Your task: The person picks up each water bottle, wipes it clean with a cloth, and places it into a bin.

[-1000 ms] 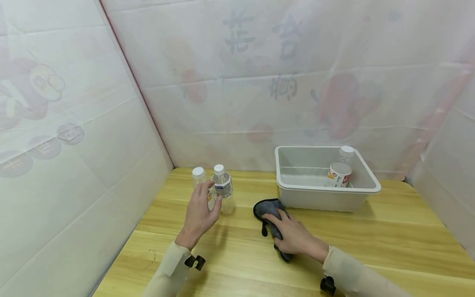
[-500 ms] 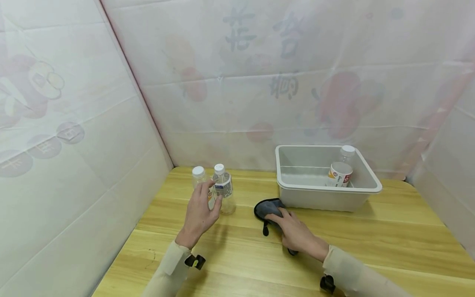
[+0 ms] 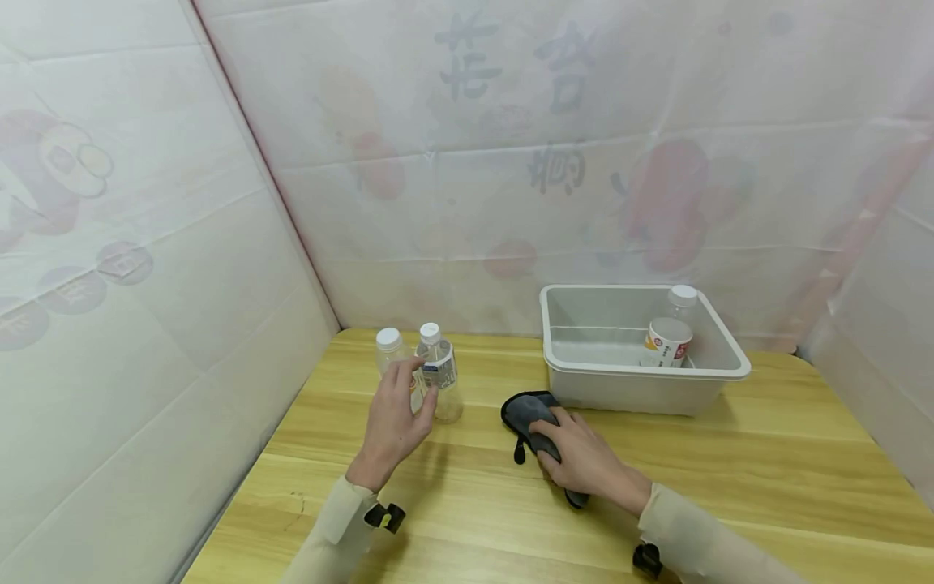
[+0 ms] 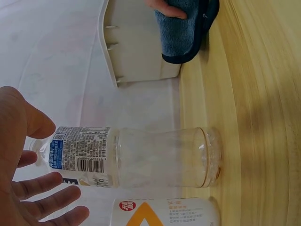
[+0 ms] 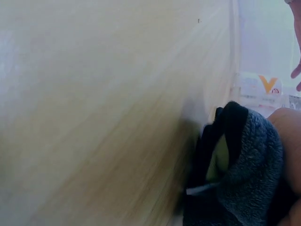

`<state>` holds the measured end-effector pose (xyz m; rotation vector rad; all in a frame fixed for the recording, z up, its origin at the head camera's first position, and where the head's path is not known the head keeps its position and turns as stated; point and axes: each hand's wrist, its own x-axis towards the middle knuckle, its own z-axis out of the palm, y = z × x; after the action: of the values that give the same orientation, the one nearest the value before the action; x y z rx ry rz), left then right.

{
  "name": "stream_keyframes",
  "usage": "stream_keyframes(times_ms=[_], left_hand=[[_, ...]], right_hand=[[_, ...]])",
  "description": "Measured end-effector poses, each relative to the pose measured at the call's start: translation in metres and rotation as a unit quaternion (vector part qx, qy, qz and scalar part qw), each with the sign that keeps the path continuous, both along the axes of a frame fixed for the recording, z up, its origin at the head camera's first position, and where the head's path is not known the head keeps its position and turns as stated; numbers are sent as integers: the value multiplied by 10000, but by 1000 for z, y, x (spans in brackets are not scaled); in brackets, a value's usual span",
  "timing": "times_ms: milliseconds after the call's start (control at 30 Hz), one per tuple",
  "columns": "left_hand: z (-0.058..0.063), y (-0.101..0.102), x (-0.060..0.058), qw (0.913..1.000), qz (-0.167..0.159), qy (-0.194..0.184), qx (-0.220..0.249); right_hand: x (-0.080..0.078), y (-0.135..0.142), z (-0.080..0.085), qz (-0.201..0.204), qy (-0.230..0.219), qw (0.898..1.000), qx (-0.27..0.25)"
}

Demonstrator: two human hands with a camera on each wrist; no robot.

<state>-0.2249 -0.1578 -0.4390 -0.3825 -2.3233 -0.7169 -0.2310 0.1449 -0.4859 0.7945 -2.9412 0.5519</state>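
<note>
Beneath my right hand (image 3: 587,464) is a folded grey-blue plush cloth (image 3: 527,414) with black edging and a small black loop. Thumb and fingers pinch it together, low over the wooden table; the right wrist view shows the cloth (image 5: 254,162) doubled over. My left hand (image 3: 392,426) is held beside two clear plastic bottles with white caps, fingers spread. The nearer bottle (image 4: 155,157) stands upright with a barcode label; in the left wrist view the thumb and fingers overlap its upper part without curling round it. Partly behind the hand stands the other bottle (image 3: 390,345).
A pale grey plastic bin (image 3: 627,393) sits at the back right, just beyond the cloth. Inside it another capped bottle (image 3: 667,337) stands at the right end. Printed white sheets (image 3: 438,203) hang behind and on both sides of the table (image 3: 467,519).
My right thumb and fingers have drawn together on the cloth, folding its near part in under the hand. My left hand and the bottles stay in place.
</note>
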Motion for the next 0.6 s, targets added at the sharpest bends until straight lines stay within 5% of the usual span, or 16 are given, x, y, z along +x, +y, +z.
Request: stream_keyframes(times_ms=[200, 367, 600], left_hand=[[0, 0, 1, 10000, 32, -84, 16], [0, -1, 2, 10000, 47, -9, -37], [1, 0, 2, 10000, 52, -69, 20]], right_hand=[[1, -2, -4, 50, -117, 9999, -63], [2, -3, 0, -420, -420, 9978, -311], [3, -4, 5, -793, -603, 9950, 8]])
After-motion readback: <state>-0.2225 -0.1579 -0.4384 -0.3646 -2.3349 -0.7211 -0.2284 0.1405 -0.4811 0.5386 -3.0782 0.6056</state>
